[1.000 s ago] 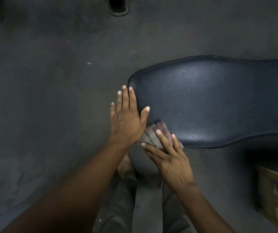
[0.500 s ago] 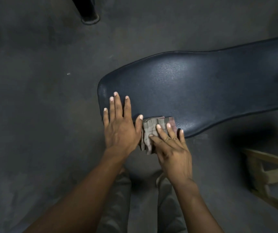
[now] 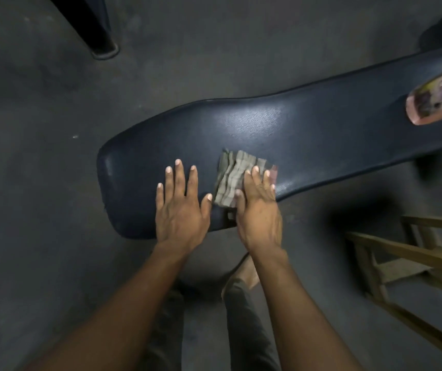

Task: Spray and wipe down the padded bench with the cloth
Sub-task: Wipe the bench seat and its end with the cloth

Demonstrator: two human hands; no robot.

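Note:
The padded bench (image 3: pixel 281 129) is dark blue vinyl and runs from centre left up to the right edge. A folded grey checked cloth (image 3: pixel 231 175) lies on its near half. My right hand (image 3: pixel 258 210) presses flat on the cloth's right part, fingers extended. My left hand (image 3: pixel 181 207) rests flat on the bare pad just left of the cloth, fingers spread, holding nothing. A pinkish bottle with a colourful label (image 3: pixel 437 101) lies on the bench at the far right, cut off by the frame edge.
A wooden stool frame (image 3: pixel 412 263) stands on the concrete floor at the lower right. A dark post foot (image 3: pixel 99 41) sits on the floor at the top left. My legs and a bare foot (image 3: pixel 244 274) are below the bench edge.
My right hand has pushed the cloth from the bench's near edge up onto the pad and to the right. My left hand now lies further onto the pad. The bottle has come into view.

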